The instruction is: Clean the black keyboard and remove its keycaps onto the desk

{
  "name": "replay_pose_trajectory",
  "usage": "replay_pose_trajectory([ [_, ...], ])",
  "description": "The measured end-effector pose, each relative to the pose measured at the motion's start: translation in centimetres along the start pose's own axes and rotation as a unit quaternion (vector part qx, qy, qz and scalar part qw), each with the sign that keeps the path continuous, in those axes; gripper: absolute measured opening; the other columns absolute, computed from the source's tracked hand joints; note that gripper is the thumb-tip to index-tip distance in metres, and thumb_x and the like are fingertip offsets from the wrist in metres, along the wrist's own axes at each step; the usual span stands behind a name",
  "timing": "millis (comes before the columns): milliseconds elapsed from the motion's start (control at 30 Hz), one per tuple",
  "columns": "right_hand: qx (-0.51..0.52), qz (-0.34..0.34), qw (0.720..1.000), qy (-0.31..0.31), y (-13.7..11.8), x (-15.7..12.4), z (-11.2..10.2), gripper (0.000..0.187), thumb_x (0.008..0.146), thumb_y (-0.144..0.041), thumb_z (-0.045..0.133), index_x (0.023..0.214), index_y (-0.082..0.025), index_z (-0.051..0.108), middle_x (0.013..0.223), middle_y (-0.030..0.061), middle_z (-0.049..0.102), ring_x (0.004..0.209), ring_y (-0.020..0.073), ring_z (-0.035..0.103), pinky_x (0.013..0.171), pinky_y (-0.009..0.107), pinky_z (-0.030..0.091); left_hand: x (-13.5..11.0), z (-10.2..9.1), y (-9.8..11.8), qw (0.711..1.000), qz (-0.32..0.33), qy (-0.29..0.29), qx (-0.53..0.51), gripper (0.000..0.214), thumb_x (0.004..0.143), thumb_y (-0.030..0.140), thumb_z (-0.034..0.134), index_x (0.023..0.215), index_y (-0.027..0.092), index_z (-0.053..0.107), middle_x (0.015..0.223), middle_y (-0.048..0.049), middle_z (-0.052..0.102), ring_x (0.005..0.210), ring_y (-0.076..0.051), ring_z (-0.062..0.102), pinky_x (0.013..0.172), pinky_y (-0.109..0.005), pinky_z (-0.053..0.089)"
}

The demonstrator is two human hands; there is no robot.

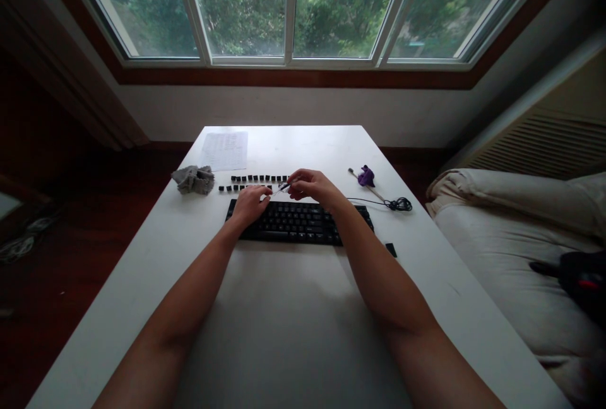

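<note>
Keyboard (303, 230): on the tabletop (303, 320), set crosswise. Keycaps (255, 178): two rows, behind the keyboard. Paper (225, 150): far left corner, behind the rows. Cloth (193, 180): near the left edge, left of the rows, before the paper. Left hand (252, 202): at the keyboard's back left part. Right hand (315, 187): above the keyboard's back edge, right of the left hand. Tool (284, 187): in the right hand's fingers, between the hands. Bundle (366, 176): far right, on the brush (351, 171). Cable (400, 204): coiled, before the bundle. Small piece (391, 250): just right of the keyboard.
</note>
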State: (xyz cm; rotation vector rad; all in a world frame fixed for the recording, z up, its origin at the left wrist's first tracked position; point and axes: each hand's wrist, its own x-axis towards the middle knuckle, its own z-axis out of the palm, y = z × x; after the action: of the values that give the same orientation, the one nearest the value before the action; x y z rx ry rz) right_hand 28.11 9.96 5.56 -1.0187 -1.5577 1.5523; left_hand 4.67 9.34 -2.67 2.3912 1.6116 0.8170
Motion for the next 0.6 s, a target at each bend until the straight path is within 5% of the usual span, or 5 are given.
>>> replay_pose_trajectory([
  [267,-0.106,-0.026,0.994,0.032,1.6,0.9,0.7,0.017,0.089,-0.031,0.067,0.09,-0.014,0.067,0.069,0.0041,0.072,0.055,0.0109,0.065,0.052,0.019,0.052,-0.8,0.1,0.3,1.0,-0.004,-0.021,-0.01,0.018,0.091,0.024,0.059,0.103,0.026,0.073,0.105,-0.0041,0.074,0.1,-0.025,0.065,0.093,-0.04,0.048],
  [467,-0.085,-0.028,0.995,0.039,1.9,1.3,1.1,0.014,0.09,-0.027,0.064,0.098,-0.015,0.066,0.086,0.0069,0.077,0.067,0.0133,0.071,0.059,0.022,0.056,-1.1,0.1,0.4,1.0,-0.005,-0.021,-0.013,0.019,0.092,0.025,0.059,0.104,0.026,0.073,0.106,-0.0041,0.074,0.099,-0.024,0.065,0.092,-0.039,0.049],
  [600,-0.156,-0.072,0.981,0.086,2.3,1.5,1.1,0.024,0.093,-0.038,0.059,0.095,-0.016,0.068,0.07,0.003,0.073,0.056,0.0122,0.067,0.054,0.021,0.051,-1.1,0.1,0.4,1.0,-0.006,-0.022,-0.013,0.019,0.092,0.026,0.059,0.104,0.025,0.073,0.106,-0.0048,0.074,0.099,-0.024,0.066,0.091,-0.038,0.049],
])
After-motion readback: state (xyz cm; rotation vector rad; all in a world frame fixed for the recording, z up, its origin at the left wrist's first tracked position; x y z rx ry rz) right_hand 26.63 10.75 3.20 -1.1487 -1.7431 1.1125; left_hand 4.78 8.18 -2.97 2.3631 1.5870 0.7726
